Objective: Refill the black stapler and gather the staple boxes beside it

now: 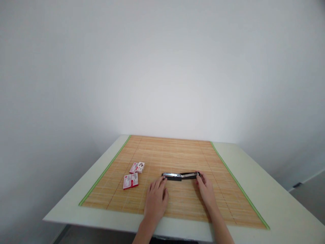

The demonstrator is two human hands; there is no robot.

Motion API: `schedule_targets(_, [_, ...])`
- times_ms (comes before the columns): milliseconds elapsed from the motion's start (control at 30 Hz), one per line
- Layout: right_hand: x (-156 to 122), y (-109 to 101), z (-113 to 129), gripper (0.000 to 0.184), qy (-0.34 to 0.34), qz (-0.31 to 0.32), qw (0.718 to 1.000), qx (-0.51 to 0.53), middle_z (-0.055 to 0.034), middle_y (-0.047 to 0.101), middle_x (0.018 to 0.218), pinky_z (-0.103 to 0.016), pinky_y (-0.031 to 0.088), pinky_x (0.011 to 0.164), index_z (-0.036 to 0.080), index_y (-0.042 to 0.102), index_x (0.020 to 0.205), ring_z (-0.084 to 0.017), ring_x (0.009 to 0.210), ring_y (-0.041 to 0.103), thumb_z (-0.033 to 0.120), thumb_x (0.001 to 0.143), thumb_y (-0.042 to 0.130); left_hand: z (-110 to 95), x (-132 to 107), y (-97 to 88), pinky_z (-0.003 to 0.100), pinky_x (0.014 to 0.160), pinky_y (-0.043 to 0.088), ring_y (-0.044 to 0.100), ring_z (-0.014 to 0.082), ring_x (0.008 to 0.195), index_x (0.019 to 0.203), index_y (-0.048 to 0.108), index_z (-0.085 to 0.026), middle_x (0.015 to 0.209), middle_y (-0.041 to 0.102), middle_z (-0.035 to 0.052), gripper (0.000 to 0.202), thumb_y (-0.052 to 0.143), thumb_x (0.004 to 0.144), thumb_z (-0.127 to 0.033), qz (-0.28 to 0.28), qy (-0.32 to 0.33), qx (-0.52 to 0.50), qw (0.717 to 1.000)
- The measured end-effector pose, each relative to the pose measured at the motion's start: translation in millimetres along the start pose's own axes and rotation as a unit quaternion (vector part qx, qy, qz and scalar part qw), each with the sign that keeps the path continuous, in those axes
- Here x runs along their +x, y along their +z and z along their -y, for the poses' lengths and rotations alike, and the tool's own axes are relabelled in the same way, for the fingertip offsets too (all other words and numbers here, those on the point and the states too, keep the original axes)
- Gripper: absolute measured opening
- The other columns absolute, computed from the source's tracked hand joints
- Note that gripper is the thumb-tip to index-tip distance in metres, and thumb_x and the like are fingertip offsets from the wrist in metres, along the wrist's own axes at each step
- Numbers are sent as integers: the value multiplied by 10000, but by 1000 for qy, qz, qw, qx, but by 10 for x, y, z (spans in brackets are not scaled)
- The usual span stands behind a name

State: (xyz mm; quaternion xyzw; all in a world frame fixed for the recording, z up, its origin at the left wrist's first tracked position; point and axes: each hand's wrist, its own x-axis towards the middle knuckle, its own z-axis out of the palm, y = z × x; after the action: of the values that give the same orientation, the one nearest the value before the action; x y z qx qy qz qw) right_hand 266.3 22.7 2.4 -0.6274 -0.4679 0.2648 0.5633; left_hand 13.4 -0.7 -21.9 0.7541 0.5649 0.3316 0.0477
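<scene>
A black and silver stapler (180, 176), swung fully open and flat, lies across the middle of a bamboo mat (177, 156). My left hand (156, 200) rests palm down on the mat, fingers stretched out, its fingertips touching the stapler's left end. At the stapler's right end, my right hand (205, 190) has its fingertips against the black part; the fingers look loosely extended, not wrapped round it. Two small red and white boxes, one (137, 167) farther and one (130, 181) nearer, lie to the left of my left hand.
The mat has green edging and covers most of a pale table (266, 189). Bare white walls stand behind and to both sides. Some floor shows at the far right.
</scene>
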Motion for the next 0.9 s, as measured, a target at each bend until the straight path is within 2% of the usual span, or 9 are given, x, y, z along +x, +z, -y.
schedule_targets(100, [1,-20,-88,601,17,-5,1000,19,-1,634,685,-322,456,585,172,681,1235,-206,609,557,605,826,597,137,4,-110,445,1129,414,539,246,1292,1241,674,-271,1398,599,59,347,495,956,-186,-40,-31,6,999])
schedule_targets(167, [11,-28,-174,650,27,-5,999,31,1,630,691,-313,446,573,166,644,1300,-198,604,545,625,845,575,316,5,-261,486,1138,384,507,290,1311,1173,679,-238,1386,587,93,265,538,950,-240,-92,-79,54,991])
schedule_targets(267, [28,-30,-288,666,36,0,999,41,-4,637,715,-303,441,573,162,611,1341,-189,605,536,636,880,534,636,7,-531,569,1115,349,418,373,1361,1250,626,-195,1465,496,153,352,600,926,-330,-148,-166,144,964])
schedule_targets(333, [37,-26,-332,659,36,2,999,38,-9,642,729,-305,446,585,159,605,1348,-190,612,539,630,895,520,800,5,-664,595,1110,329,381,394,1377,1260,621,-185,1512,442,167,373,604,925,-348,-137,-182,184,956])
schedule_targets(433, [43,-21,-351,655,33,5,999,29,-13,638,730,-314,453,595,156,595,1358,-199,621,544,621,907,501,882,-22,-725,596,1142,283,326,391,1418,1240,655,-221,1541,420,138,330,597,929,-315,-101,-148,204,962])
schedule_targets(533, [36,-20,-333,650,30,5,999,25,-14,632,725,-323,455,596,152,598,1344,-205,621,545,621,907,490,789,-71,-655,576,1150,285,391,368,1369,1246,679,-294,1465,506,92,345,605,909,-266,-61,-106,166,978])
schedule_targets(667, [-2,-18,-273,639,16,8,1000,1,2,616,703,-323,446,606,151,587,1333,-208,629,552,614,902,501,488,-98,-511,471,1073,398,537,285,1193,1279,666,-351,1278,628,42,432,587,883,-198,53,-34,30,998])
schedule_targets(800, [-60,-39,-238,647,10,-14,998,-53,46,560,635,-318,432,628,150,570,1319,-199,620,550,608,862,561,153,-54,-409,406,1038,425,552,253,1172,1248,659,-352,1246,651,14,459,596,838,-155,142,27,-84,986])
schedule_targets(900, [-144,-84,-263,679,46,-15,997,-56,64,527,604,-313,422,592,158,542,1314,-196,593,544,620,821,600,102,-16,-375,398,1056,413,540,254,1204,1290,623,-339,1294,633,19,512,659,806,-178,153,44,-117,980])
